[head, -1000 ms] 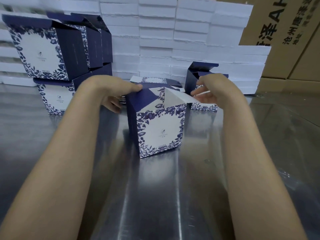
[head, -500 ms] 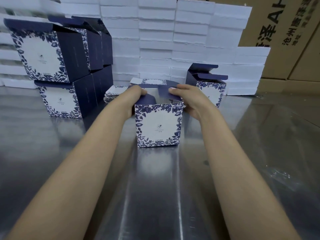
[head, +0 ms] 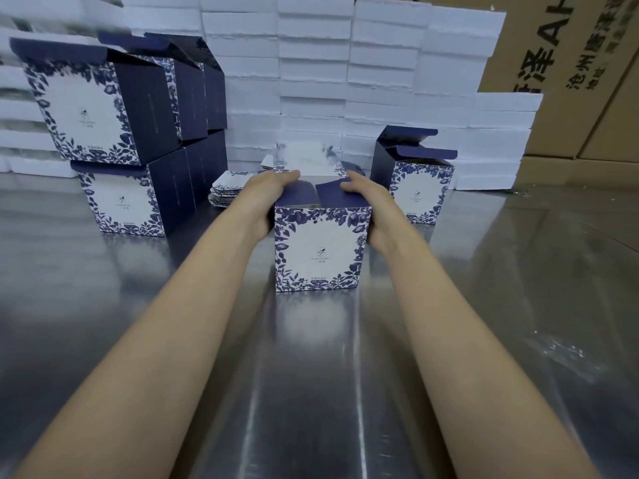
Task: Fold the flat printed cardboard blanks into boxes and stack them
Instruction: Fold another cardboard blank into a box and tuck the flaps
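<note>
A white box with a blue floral print (head: 320, 250) stands upright on the steel table (head: 311, 375), its printed face toward me. My left hand (head: 268, 195) grips its left side with fingers pressing a navy top flap down. My right hand (head: 368, 202) holds the right side and pushes the other navy flap inward. Behind the box lies a low pile of flat printed blanks (head: 231, 190). Folded boxes are stacked at the left (head: 114, 140), two levels high. One more folded box (head: 418, 188) stands to the right with its lid flap up.
A wall of white foam blocks (head: 345, 74) runs along the back of the table. Brown shipping cartons (head: 581, 63) with printed characters stand at the far right. Bare steel surface stretches in front of the box and to the right.
The box has turned square to me and settled upright. Both hands moved from the open top flaps to the box's sides, folding the navy flaps down over the opening.
</note>
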`<state>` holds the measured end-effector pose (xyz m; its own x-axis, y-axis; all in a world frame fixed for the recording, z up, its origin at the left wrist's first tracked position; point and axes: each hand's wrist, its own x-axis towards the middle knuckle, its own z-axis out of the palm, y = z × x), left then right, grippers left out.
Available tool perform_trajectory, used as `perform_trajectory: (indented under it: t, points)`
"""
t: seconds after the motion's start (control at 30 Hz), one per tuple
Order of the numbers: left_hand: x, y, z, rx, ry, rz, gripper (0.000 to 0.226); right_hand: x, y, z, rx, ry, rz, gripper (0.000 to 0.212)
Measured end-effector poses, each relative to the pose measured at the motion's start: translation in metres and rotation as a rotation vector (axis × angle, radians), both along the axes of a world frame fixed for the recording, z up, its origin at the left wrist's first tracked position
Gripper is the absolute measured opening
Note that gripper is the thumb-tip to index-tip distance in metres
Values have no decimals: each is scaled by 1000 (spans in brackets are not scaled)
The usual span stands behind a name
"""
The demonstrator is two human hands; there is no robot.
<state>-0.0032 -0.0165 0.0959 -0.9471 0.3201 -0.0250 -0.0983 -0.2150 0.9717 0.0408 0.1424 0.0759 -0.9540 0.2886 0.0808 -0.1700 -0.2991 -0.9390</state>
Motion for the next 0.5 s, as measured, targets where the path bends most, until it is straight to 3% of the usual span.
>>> perform_trajectory:
  t: [0.1,0.2,0.27,0.4,0.5]
  points:
    - [0,-1,0,38,34,-20,37,-3,0,-1,-2,82,9,28]
    - [1,0,-3,83,155,50,30,-4,-1,1,-18,106,-62,37]
    - [2,1,-3,39,254,142,32,-4,-1,1,36,144,-122,32]
    - [-3,0,-12,-129,379,206,59,-6,-1,-1,90,111,-170,20]
    - [-7,-8,-17,-227,491,124,53,-4,1,1,143,5,-133,17]
